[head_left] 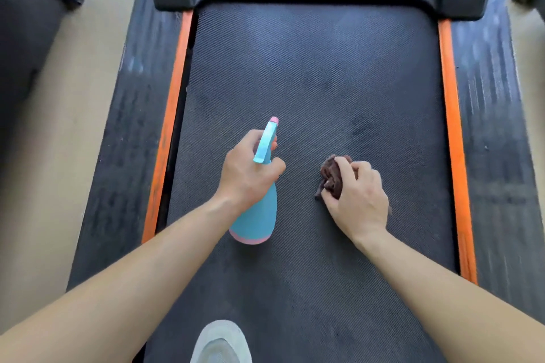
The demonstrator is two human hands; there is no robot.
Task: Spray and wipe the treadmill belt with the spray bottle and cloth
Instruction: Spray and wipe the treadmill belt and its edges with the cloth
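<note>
Left hand [249, 168] grips spray bottle [256, 215], right hand [358, 197] clutches brown cloth [331, 177]; mist treadmill belt [309, 74] ahead, wipe overlapping passes.

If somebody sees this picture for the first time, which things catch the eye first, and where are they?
The light blue plastic spray bottle with pink tip and base stands out most, gripped by the left hand over the middle of the dark textured treadmill belt, nozzle pointing ahead. Just right of it, the right hand clutches a crumpled dark brown cloth. Along both belt edges run bright orange strips.
</note>
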